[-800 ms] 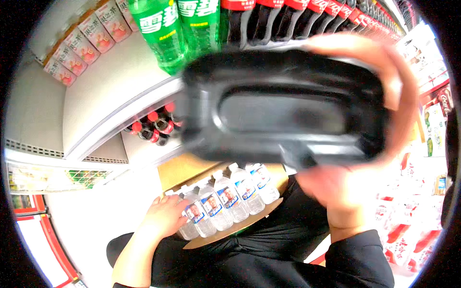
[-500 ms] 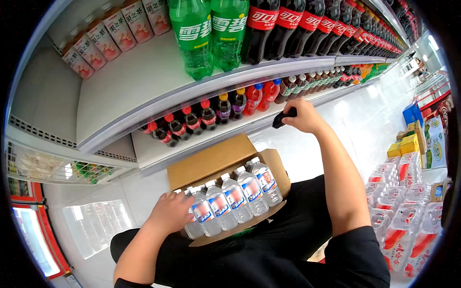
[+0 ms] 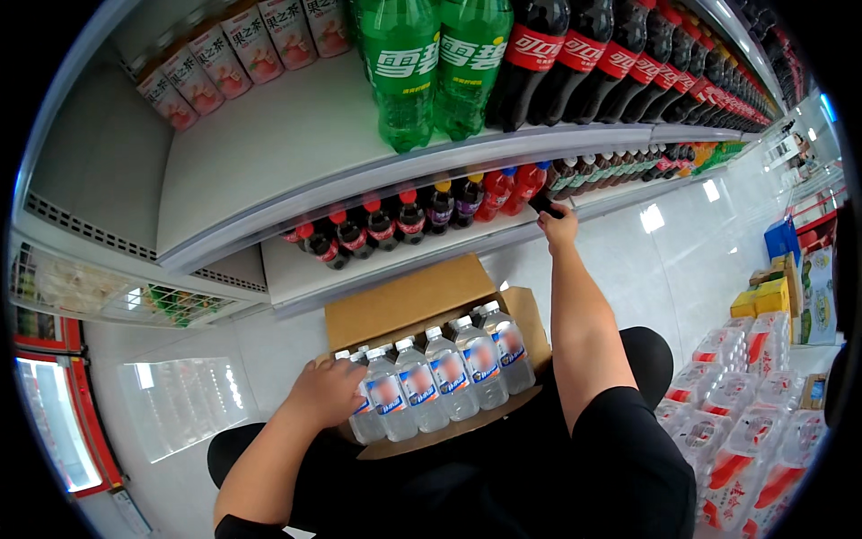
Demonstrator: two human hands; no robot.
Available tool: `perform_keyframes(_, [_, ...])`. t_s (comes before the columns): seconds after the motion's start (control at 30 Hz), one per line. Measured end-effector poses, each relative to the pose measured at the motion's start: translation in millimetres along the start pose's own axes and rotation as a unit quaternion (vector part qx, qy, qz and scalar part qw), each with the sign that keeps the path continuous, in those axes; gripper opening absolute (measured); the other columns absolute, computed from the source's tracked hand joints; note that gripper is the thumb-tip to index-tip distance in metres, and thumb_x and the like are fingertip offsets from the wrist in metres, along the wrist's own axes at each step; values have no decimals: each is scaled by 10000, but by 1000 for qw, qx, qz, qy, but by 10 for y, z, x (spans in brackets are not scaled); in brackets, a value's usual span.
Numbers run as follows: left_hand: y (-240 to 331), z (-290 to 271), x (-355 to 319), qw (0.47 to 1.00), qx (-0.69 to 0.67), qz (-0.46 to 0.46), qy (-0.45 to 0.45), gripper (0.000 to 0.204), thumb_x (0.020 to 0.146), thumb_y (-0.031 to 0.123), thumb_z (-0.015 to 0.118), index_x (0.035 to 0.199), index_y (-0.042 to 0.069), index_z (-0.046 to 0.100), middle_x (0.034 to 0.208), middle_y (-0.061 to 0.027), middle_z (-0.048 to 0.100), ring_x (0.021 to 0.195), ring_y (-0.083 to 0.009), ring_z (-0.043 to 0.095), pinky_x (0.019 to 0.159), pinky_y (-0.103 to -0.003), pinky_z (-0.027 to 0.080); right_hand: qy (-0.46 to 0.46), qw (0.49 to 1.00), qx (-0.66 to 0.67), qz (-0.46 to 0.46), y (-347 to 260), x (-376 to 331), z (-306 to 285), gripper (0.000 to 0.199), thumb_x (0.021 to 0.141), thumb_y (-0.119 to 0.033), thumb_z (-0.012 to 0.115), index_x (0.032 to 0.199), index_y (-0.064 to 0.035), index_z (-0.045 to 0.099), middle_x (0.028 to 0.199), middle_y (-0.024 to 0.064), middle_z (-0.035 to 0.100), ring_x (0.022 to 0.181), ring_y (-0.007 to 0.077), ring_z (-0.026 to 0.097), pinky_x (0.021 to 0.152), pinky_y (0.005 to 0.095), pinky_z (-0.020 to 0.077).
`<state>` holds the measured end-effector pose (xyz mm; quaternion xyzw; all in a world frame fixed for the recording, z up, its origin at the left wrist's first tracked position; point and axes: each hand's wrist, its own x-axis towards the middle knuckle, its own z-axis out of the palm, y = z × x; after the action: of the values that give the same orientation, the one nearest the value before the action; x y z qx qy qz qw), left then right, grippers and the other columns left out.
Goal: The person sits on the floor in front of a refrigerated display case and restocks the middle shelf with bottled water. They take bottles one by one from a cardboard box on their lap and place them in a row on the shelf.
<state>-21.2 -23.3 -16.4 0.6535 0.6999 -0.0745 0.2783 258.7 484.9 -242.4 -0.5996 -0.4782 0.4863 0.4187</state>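
Observation:
An open cardboard box (image 3: pixel 409 301) stands before my knees, its far flap raised. Clear plastic bottles (image 3: pixel 419 393) with white caps and blue-and-white labels stand in a row inside it. My left hand (image 3: pixel 328 393) lies over the bottles at the box's left end, fingers resting on them and partly hidden. Out over the floor by the lower shelf, my right hand (image 3: pixel 560 228) is closed on a small black object (image 3: pixel 545 207), its kind too small to make out. Right behind that object are bottles of red drink (image 3: pixel 528 187) with blue caps.
The lower shelf (image 3: pixel 314 277) carries small bottles of dark drink (image 3: pixel 410 218). Above, the upper shelf (image 3: pixel 256 171) holds large green bottles (image 3: pixel 409 81), cola bottles (image 3: pixel 534 58) and cartons (image 3: pixel 215 58). Shrink-wrapped bottle packs (image 3: pixel 750 440) stand on the floor at right.
My right hand has moved farther out toward the lower shelf with the black object, the arm stretching. My left hand stays on the bottles. The view has shifted slightly.

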Motion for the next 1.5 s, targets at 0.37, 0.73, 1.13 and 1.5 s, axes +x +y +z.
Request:
perform_keyframes(0.37, [36, -20, -102, 998, -7, 24, 52, 429, 893, 300, 665, 1283, 127, 622, 1089, -134, 650, 1064, -344, 651, 911, -524, 499, 5, 973, -223, 60, 42, -54, -161, 400, 791, -33, 742, 1181, -23, 653, 968, 158, 717, 779, 307, 729, 556, 397, 612])
perform_keyframes(0.73, [50, -2, 4, 998, -12, -35, -59, 419, 914, 313, 681, 1282, 120, 629, 1161, -153, 660, 1151, -354, 643, 956, -520, 497, -423, 525, -687, -271, -1783, -1928, 95, 532, 852, -406, 729, 1275, -90, 666, 1227, 208, 688, 1147, 379, 659, 977, 478, 532])
perform_keyframes(1.13, [-213, 346, 434, 991, -39, -95, -87, 376, 950, 309, 639, 1264, 101, 637, 1230, -156, 633, 1176, -349, 632, 905, -493, 558, -638, 540, -499, -229, -1659, -3226, 11, 462, 949, -390, 658, 1293, -83, 645, 1393, 187, 587, 1270, 371, 594, 1019, 501, 514])
perform_keyframes(1.5, [-292, 646, 737, 984, -12, -156, -89, 339, 932, 291, 634, 1175, 74, 727, 1293, -198, 594, 1139, -383, 654, 946, -479, 555, -617, 421, -618, -244, -1570, -3346, 174, 423, 971, -378, 553, 1258, -95, 682, 1322, 220, 628, 1238, 379, 625, 1008, 516, 525])
